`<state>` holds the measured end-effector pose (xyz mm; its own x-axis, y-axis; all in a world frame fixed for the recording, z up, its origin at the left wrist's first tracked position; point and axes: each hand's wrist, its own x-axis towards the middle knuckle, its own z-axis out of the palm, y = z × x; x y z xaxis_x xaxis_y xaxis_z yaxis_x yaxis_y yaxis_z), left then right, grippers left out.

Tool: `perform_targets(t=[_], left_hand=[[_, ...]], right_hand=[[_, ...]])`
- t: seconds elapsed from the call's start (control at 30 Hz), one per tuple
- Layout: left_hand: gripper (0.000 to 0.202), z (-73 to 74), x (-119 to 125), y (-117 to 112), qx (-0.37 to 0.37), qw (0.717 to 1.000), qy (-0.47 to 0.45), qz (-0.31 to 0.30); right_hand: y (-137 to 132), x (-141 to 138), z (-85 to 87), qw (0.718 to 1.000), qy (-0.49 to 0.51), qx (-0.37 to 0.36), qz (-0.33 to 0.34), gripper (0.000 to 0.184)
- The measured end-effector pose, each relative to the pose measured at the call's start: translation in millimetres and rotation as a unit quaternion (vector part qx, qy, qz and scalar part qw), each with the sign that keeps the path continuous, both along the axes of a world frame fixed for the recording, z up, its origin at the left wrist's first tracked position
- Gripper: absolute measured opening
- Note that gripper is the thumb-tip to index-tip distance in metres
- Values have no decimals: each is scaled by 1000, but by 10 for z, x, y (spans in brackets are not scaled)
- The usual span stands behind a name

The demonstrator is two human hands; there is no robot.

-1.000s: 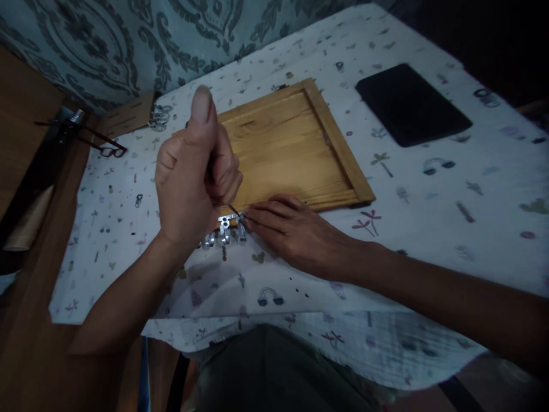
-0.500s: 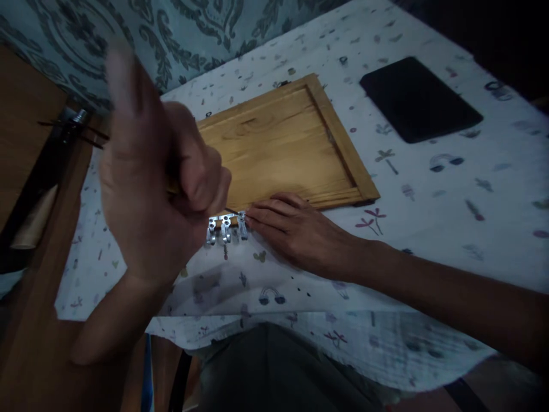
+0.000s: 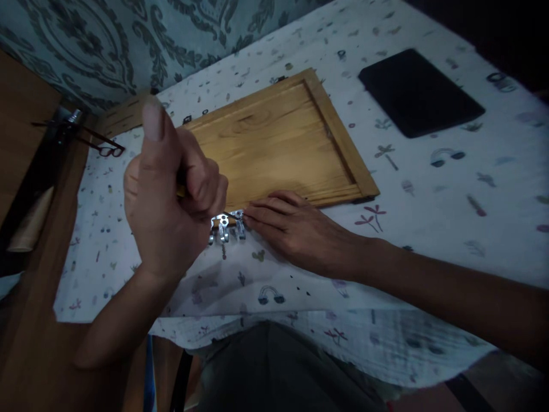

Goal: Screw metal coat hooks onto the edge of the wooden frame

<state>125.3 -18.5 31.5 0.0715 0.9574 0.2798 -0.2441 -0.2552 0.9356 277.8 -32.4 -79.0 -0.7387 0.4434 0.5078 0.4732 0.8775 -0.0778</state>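
My left hand (image 3: 174, 189) is closed around a screwdriver (image 3: 232, 215). A bit of yellow handle shows between its fingers, and the thin shaft slants toward a silver metal hook rail (image 3: 223, 221). This rail lies along the near edge of a framed wooden board (image 3: 274, 149), its hooks pointing toward me. The left part of the rail is hidden behind my left hand. My right hand (image 3: 291, 226) lies flat with fingers stretched over the board's near edge, fingertips at the rail's right end. Where the screwdriver tip meets the rail is too small to make out.
A black tablet-like slab (image 3: 420, 94) lies at the right on the patterned white cloth (image 3: 429, 240). Eyeglasses (image 3: 110, 151) rest at the left, near a brown cardboard piece (image 3: 122, 116). A patterned curtain (image 3: 180, 34) hangs behind the table.
My left hand has shifted right and its raised thumb has dropped lower, uncovering the eyeglasses and cardboard. My right hand has stayed nearly in place.
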Motion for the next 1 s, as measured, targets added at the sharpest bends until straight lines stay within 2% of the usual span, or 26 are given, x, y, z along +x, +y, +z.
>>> perform_targets(t=[0.17,0.53,1.0], left_hand=[[63,-14,4,2,-15,1000,16,12],[58,-18,-14,66,30,997,-7,73],[54,-70,11,26,-13,996,14,88]], right_hand=[[1,-5,-3,1000,-12,-3,-8,35],[-4,-4,15,1000,-13,-3,-4,34],[-4,-2,8,1000,-6,-3,-3,35]])
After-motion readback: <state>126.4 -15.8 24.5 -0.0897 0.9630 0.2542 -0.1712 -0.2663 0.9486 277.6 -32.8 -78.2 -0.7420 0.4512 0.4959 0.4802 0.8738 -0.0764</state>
